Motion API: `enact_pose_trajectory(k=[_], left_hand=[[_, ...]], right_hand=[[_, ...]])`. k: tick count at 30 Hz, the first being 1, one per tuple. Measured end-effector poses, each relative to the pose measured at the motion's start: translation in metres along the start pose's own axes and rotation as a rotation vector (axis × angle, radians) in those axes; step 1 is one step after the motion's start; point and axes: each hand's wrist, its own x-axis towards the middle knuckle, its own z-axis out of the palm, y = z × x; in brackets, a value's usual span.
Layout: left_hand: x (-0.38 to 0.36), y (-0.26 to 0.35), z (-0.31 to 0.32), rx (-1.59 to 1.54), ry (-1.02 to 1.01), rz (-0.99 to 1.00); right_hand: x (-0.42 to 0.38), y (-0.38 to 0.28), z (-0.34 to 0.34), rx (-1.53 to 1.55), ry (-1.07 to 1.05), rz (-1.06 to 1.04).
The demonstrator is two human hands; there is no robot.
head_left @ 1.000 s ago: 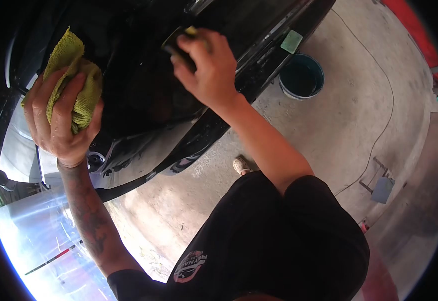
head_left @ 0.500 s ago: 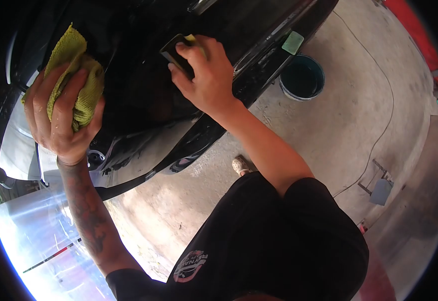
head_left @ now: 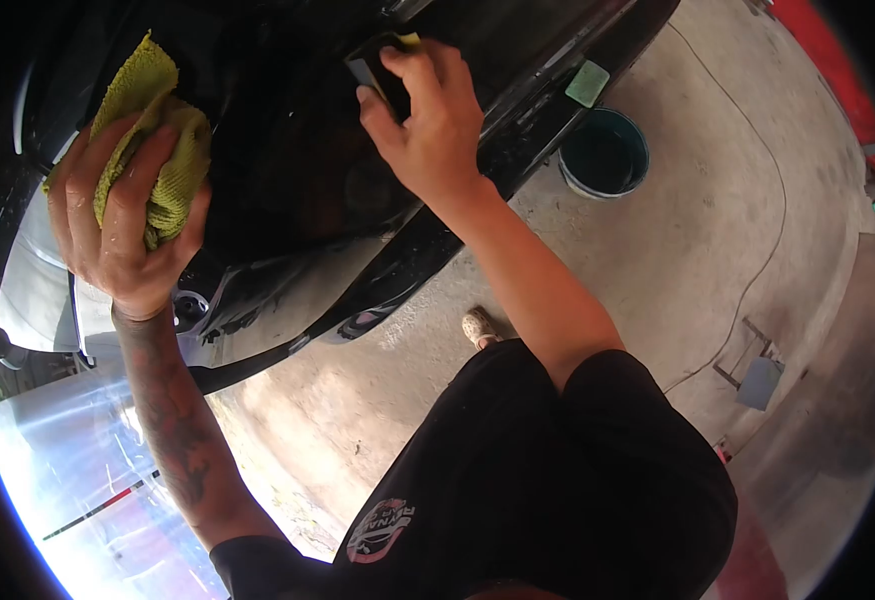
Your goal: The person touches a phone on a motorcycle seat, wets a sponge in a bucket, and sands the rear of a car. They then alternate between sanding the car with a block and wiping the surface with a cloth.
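My left hand (head_left: 122, 225) grips a yellow-green microfiber towel (head_left: 182, 150), bunched between the fingers against the glossy black car panel (head_left: 277, 150). Higher up and to the right, my right hand (head_left: 437, 130) is closed around a sanding block (head_left: 369, 75), which looks like a dark sheet folded over a yellow core. The block rests on the black paint, and my fingers cover most of it. A green sponge (head_left: 587, 83) lies on the car's edge, right of my right hand.
Below the sponge, a dark bucket (head_left: 597, 192) of dark liquid stands on the concrete floor (head_left: 697, 220). A thin cable (head_left: 782, 200) runs across the floor at right. Further down sits a small grey item with a metal frame (head_left: 760, 383). Something red (head_left: 827, 60) is at top right.
My right hand has slid the sanding block up and to the right over the black panel. My left hand stays in nearly the same spot with the towel.
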Motion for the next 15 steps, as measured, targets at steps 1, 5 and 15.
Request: enact_pose_trajectory(k=[1,5,15], left_hand=[[0.0,0.0,-0.001,0.005,-0.003,-0.002],[0.0,0.0,0.001,0.006,0.001,0.001],[-0.002,-0.002,0.002,0.007,0.016,-0.009]], right_hand=[[-0.003,-0.005,-0.003,-0.012,-0.062,-0.034],[-0.011,-0.013,-0.024,-0.023,-0.221,-0.076],[0.001,-0.018,-0.038,-0.329,-0.48,-0.064]])
